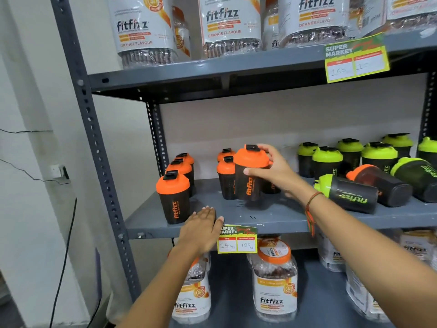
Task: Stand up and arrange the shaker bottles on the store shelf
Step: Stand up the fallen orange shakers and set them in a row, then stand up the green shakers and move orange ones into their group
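The task looks about half done. In the middle of the frame the right hand (274,171) holds an orange-lidded shaker bottle (250,172) upright, the grip closed around its upper body, and the bottle seems to be just above the middle shelf (272,215), in front of two more standing orange bottles. At the left of this shelf a row of orange bottles (176,185) already stands in line. The left hand (202,229) lies flat on the front edge of the shelf, fingers together, holding nothing.

At the right of the frame several green-lidded bottles (350,155) stand at the back, but three bottles still lie on their sides: a green one (347,194), an orange one (376,179) and another green one (416,177). These are left to stand up, I think.

The shelf is grey metal with perforated posts, and a price tag (237,239) hangs on its edge. Large jars (233,24) fill the shelf above, and others the one below. A white wall is at the left.
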`<state>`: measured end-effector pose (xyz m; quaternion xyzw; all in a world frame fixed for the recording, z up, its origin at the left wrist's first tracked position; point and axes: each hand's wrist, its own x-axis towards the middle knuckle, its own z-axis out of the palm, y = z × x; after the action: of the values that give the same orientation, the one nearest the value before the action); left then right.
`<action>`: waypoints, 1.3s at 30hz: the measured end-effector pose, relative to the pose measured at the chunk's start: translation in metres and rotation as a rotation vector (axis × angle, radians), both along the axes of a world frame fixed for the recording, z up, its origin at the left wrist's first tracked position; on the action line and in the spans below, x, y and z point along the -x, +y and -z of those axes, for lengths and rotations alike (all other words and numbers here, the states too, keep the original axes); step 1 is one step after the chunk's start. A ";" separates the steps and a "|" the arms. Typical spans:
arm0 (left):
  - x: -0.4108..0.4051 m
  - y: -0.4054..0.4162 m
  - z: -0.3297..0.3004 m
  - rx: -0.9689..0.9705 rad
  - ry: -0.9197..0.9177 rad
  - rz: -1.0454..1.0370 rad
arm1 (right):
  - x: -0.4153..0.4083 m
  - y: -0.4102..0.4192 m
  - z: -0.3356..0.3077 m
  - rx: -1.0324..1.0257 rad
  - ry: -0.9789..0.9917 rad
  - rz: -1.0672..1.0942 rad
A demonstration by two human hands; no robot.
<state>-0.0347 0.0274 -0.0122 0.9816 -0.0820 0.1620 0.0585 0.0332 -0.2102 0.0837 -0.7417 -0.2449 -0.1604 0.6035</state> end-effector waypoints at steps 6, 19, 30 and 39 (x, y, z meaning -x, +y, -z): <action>-0.001 0.001 0.001 0.005 -0.009 -0.007 | -0.006 0.027 0.035 0.140 0.047 -0.060; -0.006 0.004 0.008 -0.004 -0.061 -0.018 | 0.011 0.012 0.031 0.302 0.055 -0.037; -0.006 0.003 0.010 -0.010 -0.106 -0.015 | 0.035 -0.141 -0.013 0.994 0.063 0.466; 0.001 -0.003 0.003 0.006 -0.053 -0.037 | 0.017 -0.173 0.007 1.164 0.124 0.510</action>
<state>-0.0360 0.0245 -0.0153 0.9782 -0.0650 0.1892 0.0562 0.0160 -0.3836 0.0770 -0.9910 -0.0723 -0.0963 0.0577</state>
